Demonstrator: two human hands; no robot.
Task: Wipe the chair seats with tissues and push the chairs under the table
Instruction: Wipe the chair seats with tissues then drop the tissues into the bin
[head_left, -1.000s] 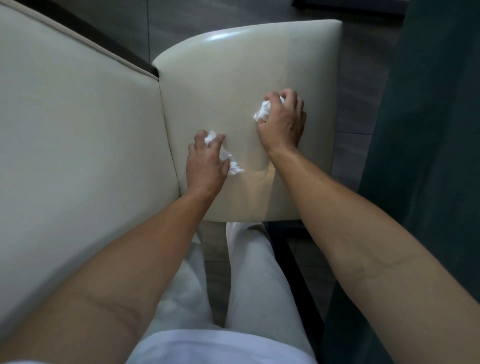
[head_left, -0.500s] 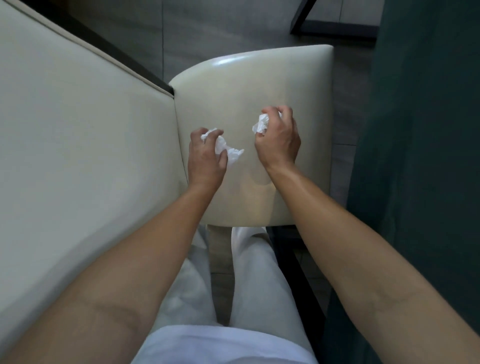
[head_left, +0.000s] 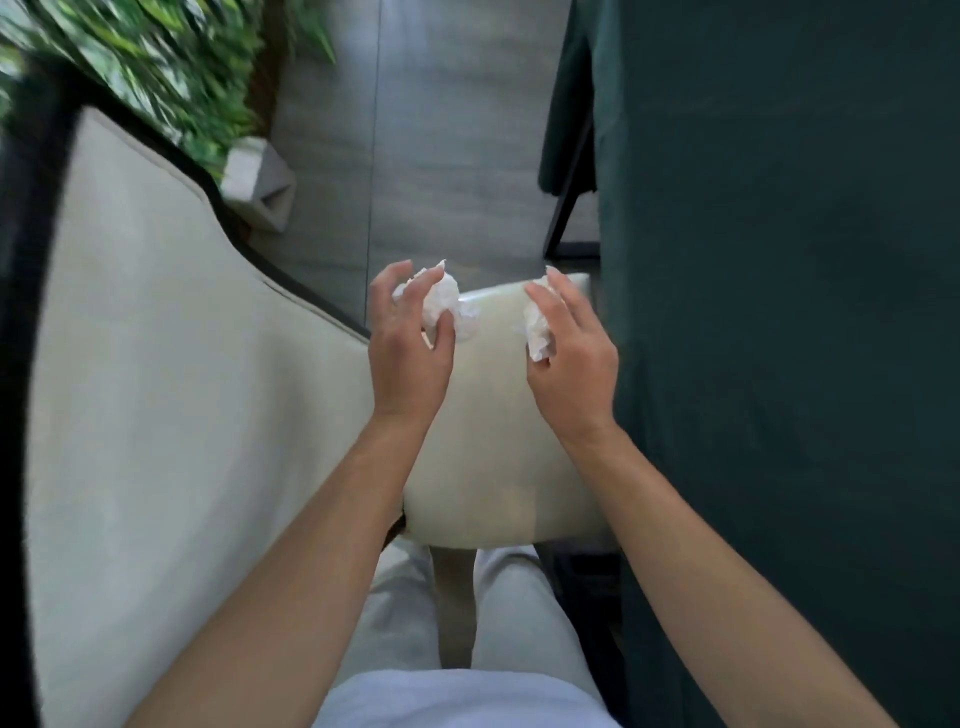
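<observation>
Hands up off seat, tissue wads held loose.

L hand (head_left: 410, 348) pinching a white tissue (head_left: 447, 304) w/ thumb + fingers half open; R hand (head_left: 569, 358) curled round another tissue (head_left: 537, 325), fingers loose. Chair seat (head_left: 493, 441) right below, beside dark green table cloth (head_left: 779, 312), not pushed in yet. Could drop a wad, grip too soft. Could snag cloth when pushing chair, too close.

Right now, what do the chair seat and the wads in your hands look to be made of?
Chair seat: cream leather or leatherette, judging by its smooth, faint sheen. Wads: thin white tissue paper, matte and crinkled, one in the left hand, one in the right hand.
</observation>
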